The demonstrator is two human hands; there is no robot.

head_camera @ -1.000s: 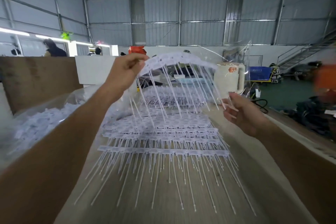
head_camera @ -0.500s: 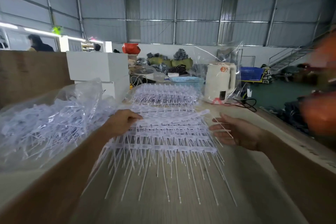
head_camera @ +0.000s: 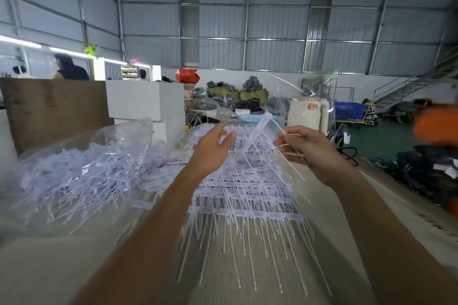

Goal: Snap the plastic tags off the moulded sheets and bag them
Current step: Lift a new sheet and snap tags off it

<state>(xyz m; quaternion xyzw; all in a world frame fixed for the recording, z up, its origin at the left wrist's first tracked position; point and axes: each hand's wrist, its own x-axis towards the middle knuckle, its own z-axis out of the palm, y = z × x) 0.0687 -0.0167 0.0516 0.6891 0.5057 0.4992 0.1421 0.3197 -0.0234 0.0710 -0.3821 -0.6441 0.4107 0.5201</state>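
A stack of white moulded tag sheets (head_camera: 247,195) lies on the table in front of me, their thin stems pointing toward me. My right hand (head_camera: 309,148) pinches the thin stems of one sheet (head_camera: 257,129), which tilts up above the stack. My left hand (head_camera: 213,148) hovers just left of that raised sheet with its fingers spread, holding nothing. To the left lies a clear plastic bag (head_camera: 86,168), its mouth open toward the stack and full of loose snapped tags.
A white kettle (head_camera: 304,116) and a blue basket (head_camera: 247,118) stand beyond the stack. White boxes (head_camera: 146,104) and a brown board (head_camera: 54,109) rise at the back left. Dark bundles (head_camera: 426,168) lie past the table's right edge. A person (head_camera: 69,69) stands far left.
The sheet my left hand held high came down onto the stack and my left hand let go. My right hand now lifts one sheet by its stems.
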